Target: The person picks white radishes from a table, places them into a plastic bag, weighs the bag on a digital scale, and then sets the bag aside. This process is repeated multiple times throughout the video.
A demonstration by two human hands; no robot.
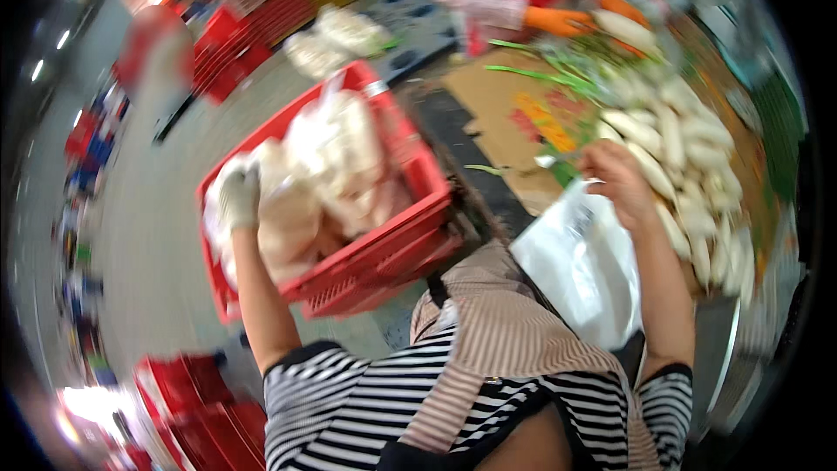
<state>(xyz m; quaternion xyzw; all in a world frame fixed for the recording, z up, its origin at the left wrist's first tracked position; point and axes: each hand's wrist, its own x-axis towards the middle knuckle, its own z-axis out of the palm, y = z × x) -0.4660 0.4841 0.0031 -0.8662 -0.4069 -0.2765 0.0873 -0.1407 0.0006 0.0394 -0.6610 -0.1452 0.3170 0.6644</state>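
Observation:
My left hand [239, 195], in a pale knit glove, touches a clear plastic bag of peeled white vegetables [288, 222] at the left side of a red plastic crate [376, 245]. Blur hides how its fingers lie. A second filled bag [337, 150] sits beside it in the crate. My bare right hand [614, 176] pinches the top of a white plastic bag [582, 268], which hangs down beside my apron. From the same hand a short metal blade [548, 160] juts left. Just right of that hand lies a heap of white radishes [700, 144].
Cardboard [484, 98] covers part of the worktable. Across it, a co-worker's orange-gloved hand [559, 21] is by a large radish [624, 31]. More filled bags [337, 39] lie beyond the crate. Red crates [203, 412] stand at lower left; a blurred person [157, 59] is farther off.

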